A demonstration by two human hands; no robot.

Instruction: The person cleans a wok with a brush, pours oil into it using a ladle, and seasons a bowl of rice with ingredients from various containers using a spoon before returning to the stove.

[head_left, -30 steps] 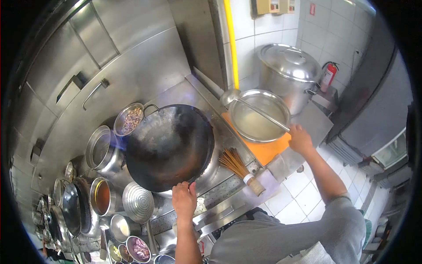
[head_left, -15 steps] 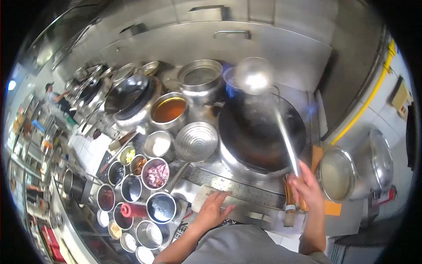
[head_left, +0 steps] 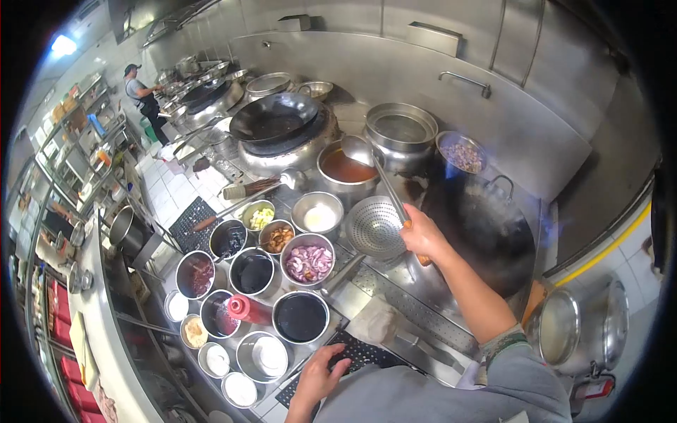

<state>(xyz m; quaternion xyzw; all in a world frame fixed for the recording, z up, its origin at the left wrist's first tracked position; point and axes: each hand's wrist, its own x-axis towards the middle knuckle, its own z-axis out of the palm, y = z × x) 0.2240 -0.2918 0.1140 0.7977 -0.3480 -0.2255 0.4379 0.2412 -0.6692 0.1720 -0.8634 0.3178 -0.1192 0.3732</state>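
My right hand (head_left: 426, 238) is wrapped round the wooden handle of a long metal ladle (head_left: 389, 185). The ladle's bowl is over the far rim of a pot of orange-brown liquid (head_left: 338, 166); whether it touches the liquid I cannot tell. Under my right forearm lies a perforated strainer (head_left: 377, 227). A large dark wok (head_left: 486, 233) sits on the burner to the right, with haze over it. My left hand (head_left: 321, 375) is empty, fingers apart, near the counter's front edge. Closest to it are a pot of dark liquid (head_left: 301, 317) and a folded pale cloth (head_left: 374, 321).
Several metal containers stand at left, among them chopped purple onion (head_left: 309, 263), green pieces (head_left: 261, 217) and a red squeeze bottle (head_left: 248, 309). A second wok (head_left: 275, 118) stands farther back. Lidded pots (head_left: 557, 328) are at right. Another person (head_left: 143, 99) stands at the far left.
My right hand has swung the ladle leftward from above the wok to the pot of orange-brown liquid. My left hand has come off the pale cloth. The view has turned left.
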